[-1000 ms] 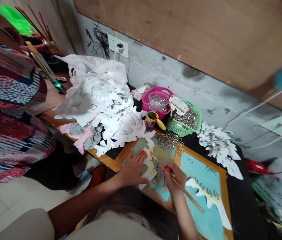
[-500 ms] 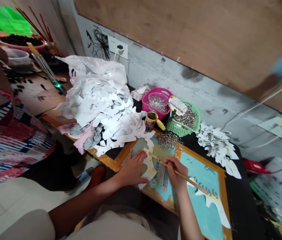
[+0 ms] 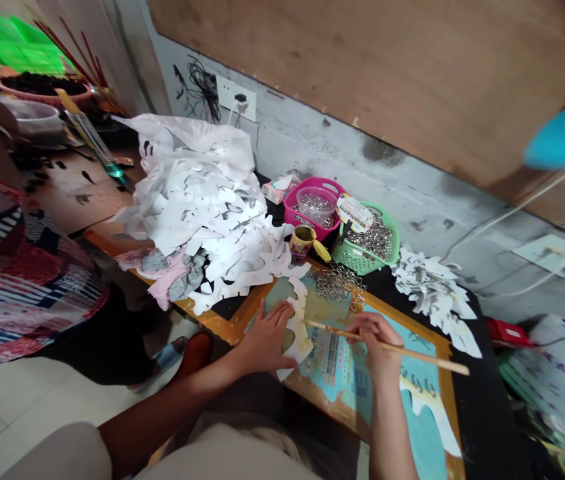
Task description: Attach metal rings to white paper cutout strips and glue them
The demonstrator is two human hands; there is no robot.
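Black worktable (image 3: 482,393) below a concrete wall (image 3: 312,147), left hand (image 3: 265,340) spread flat and pressing on cut white paper (image 3: 298,327), right hand (image 3: 375,343) pinching a thin wooden stick (image 3: 427,352), metal rings (image 3: 337,287) near

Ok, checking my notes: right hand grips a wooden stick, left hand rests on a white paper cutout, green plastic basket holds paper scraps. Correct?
The green plastic basket holds silver metal rings, not paper scraps, as the head view shows; the right hand, wooden stick, left hand and white cutout stand as you said.
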